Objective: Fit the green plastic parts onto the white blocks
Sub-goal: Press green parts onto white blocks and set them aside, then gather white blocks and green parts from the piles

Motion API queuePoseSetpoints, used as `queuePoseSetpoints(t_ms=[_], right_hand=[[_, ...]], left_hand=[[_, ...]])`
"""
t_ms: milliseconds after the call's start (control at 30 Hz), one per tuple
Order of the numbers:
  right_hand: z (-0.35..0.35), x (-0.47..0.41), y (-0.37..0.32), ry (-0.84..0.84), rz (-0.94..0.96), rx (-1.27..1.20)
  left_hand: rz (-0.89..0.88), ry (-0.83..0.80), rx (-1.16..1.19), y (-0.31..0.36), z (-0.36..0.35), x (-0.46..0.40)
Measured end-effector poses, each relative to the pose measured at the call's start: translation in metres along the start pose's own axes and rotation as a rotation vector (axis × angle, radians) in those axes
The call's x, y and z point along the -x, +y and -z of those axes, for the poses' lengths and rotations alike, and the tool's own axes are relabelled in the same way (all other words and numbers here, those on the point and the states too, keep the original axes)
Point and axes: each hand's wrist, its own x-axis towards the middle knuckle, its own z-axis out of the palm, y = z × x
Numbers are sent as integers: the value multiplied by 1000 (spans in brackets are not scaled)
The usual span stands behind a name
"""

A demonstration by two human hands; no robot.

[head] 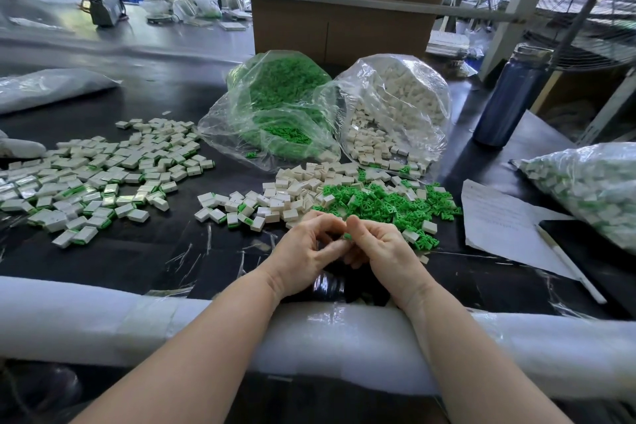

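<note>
My left hand and my right hand meet fingertip to fingertip just above the dark table, fingers curled. A sliver of a green plastic part shows between them; whatever else they hold is hidden by the fingers. Just beyond my hands lies a heap of loose white blocks, and to its right a heap of loose green parts. A wide spread of fitted white-and-green blocks covers the left of the table.
Two open clear bags lie behind the heaps, one of green parts and one of white blocks. A blue bottle, a paper sheet with a pen, and a filled bag sit right. White foam pads the near edge.
</note>
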Motion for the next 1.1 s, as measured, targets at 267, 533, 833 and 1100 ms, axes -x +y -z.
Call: queuePoseSetpoints(t_ms=[267,533,833,1100], right_hand=[[3,0,4,163,59,4],[1,0,0,230,89,282],[0,0,0,220,65,295],[4,0,2,328,68,286]], left_hand=[[69,70,63,-3,0,-2],[70,71,-43,-6,-1,-2],[30,121,-86,-5,-2,-2],[33,601,-204,-7,5,-3]])
